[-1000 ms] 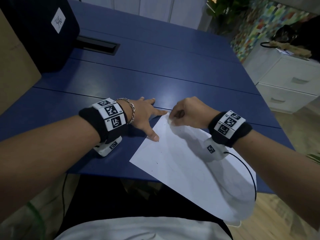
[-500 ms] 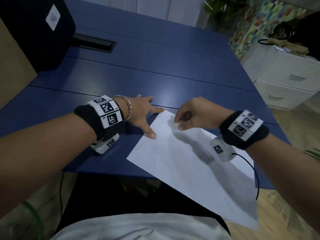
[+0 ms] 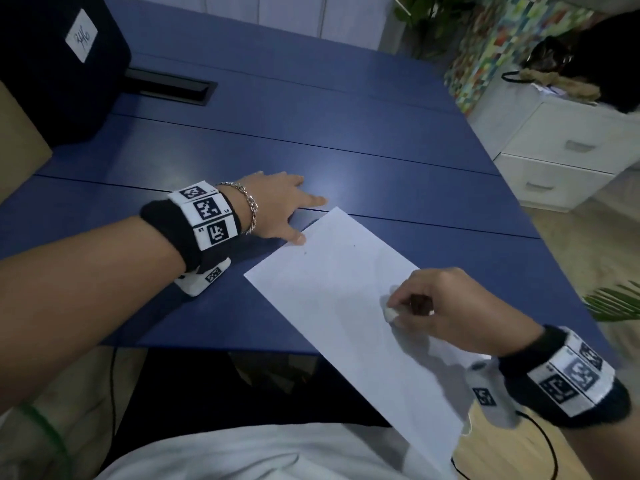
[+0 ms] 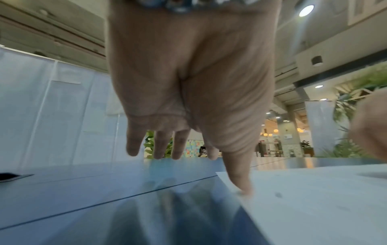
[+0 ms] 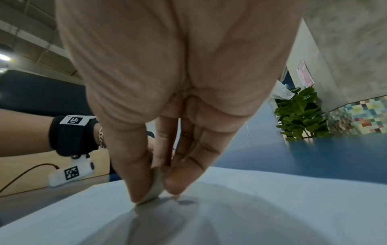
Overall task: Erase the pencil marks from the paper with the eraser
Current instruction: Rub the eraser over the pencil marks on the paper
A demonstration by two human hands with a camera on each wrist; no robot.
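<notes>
A white sheet of paper lies slanted on the blue table, its near end hanging over the table's front edge. My right hand pinches a small white eraser and holds it down on the paper's right part; the right wrist view shows the eraser between thumb and fingertips, touching the paper. My left hand lies flat with fingers spread on the table, its thumb pressing the paper's left edge. A few tiny dark specks mark the sheet.
A black box with a white label stands at the table's far left, beside a dark cable slot. White drawers stand to the right of the table. A cable hangs from my right wrist.
My right hand has moved with the eraser from the paper's far corner down toward me, to the sheet's right middle. The left hand has stayed in place, holding the paper.
</notes>
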